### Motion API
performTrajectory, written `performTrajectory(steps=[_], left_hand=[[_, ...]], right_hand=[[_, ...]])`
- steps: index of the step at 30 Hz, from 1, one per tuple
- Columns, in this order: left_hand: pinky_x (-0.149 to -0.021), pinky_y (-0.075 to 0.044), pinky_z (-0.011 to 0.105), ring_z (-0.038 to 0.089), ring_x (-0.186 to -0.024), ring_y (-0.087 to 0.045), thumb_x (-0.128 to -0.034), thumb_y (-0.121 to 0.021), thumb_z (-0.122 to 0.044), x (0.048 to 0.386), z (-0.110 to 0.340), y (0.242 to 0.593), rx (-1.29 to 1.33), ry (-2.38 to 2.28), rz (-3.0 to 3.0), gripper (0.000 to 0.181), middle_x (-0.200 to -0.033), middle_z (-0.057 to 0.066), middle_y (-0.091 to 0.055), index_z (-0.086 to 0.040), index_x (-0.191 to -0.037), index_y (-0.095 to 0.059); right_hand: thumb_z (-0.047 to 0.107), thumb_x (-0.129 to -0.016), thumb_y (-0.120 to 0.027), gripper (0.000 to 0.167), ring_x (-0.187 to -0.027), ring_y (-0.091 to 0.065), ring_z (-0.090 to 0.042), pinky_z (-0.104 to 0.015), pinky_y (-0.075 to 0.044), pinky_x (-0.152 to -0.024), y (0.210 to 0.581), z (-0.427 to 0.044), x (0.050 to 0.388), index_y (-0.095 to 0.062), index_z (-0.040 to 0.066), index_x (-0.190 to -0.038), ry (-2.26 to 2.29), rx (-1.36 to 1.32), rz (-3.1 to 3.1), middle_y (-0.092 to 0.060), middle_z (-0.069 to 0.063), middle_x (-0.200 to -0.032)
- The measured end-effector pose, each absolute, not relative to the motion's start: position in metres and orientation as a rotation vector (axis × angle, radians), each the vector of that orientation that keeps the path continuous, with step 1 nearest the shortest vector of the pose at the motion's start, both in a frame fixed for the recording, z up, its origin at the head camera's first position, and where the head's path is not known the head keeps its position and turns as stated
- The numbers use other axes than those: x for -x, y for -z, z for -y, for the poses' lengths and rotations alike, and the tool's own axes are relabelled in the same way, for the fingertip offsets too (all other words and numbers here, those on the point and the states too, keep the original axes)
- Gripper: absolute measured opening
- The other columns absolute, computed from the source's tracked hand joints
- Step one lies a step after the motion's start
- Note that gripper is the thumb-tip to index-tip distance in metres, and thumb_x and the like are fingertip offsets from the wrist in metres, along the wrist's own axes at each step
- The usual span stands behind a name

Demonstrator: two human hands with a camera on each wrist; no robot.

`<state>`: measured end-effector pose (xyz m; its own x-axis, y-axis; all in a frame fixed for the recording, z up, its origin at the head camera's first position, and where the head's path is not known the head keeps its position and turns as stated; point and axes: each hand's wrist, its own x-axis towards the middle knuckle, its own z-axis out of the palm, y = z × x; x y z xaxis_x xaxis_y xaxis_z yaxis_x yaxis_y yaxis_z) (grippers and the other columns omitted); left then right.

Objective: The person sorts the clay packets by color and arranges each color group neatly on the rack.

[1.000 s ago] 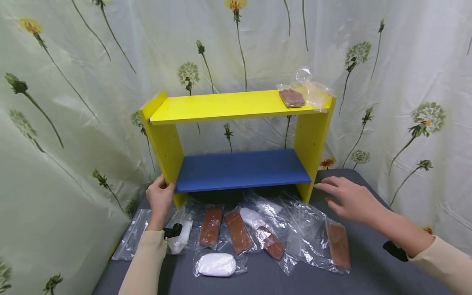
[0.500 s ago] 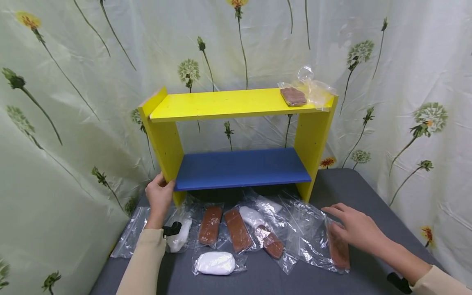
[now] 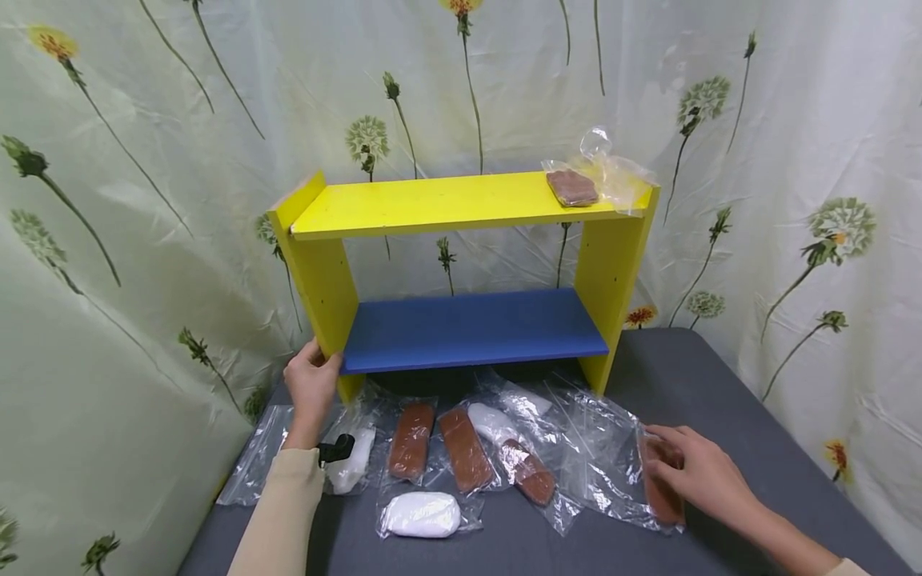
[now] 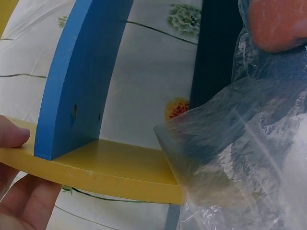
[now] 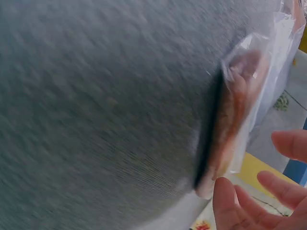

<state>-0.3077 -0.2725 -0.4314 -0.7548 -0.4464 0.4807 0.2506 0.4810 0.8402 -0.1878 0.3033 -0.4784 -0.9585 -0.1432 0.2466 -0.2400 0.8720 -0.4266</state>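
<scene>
My left hand grips the yellow side panel of a small shelf unit, just by the left end of its blue shelf. In the left wrist view, the thumb lies on one face of the panel and the fingers on the other. My right hand is over the rightmost brown clay-like slab, which lies in a clear zip bag. In the right wrist view, its fingers are spread beside the end of the slab; whether they touch it is unclear.
Several bagged slabs lie before the shelf, among them a white one and a brown one. Another bagged brown piece sits on the yellow top shelf. A flowered curtain hangs behind the grey table.
My right hand has come down from beside the shelf's right side panel to the rightmost bagged brown slab. The left hand keeps its grip on the left panel.
</scene>
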Motion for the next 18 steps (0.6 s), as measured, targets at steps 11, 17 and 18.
performTrajectory(steps=[11,17,18], left_hand=[[-0.074,-0.052,0.018,0.023,-0.095,-0.070,-0.0916,-0.073,-0.010,0.308,0.273,0.432,-0.158,1.329,2.033,0.034,-0.111,0.010,-0.073,-0.013,-0.125,-0.073],[-0.074,-0.052,0.019,0.022,-0.094,-0.069,-0.0918,-0.072,-0.011,0.309,0.273,0.433,-0.160,1.321,2.039,0.034,-0.110,0.010,-0.073,-0.013,-0.126,-0.073],[-0.074,-0.052,0.019,0.022,-0.094,-0.069,-0.0918,-0.072,-0.011,0.309,0.273,0.433,-0.158,1.319,2.039,0.034,-0.110,0.010,-0.074,-0.013,-0.126,-0.073]], right_hand=[[0.052,-0.078,-0.083,0.076,-0.069,-0.044,-0.019,-0.034,-0.034,-0.053,0.494,-0.309,0.179,-0.062,0.007,-0.135,-0.760,-0.072,2.932,-0.053,-0.008,-0.093],[0.050,-0.076,-0.085,0.086,-0.070,-0.044,-0.022,-0.035,-0.034,-0.052,0.496,-0.308,0.178,-0.055,0.003,-0.141,-0.800,-0.023,2.963,-0.050,-0.014,-0.094],[0.051,-0.075,-0.085,0.087,-0.072,-0.046,-0.023,-0.036,-0.036,-0.053,0.496,-0.308,0.179,-0.054,0.002,-0.141,-0.797,-0.017,2.967,-0.051,-0.015,-0.095]])
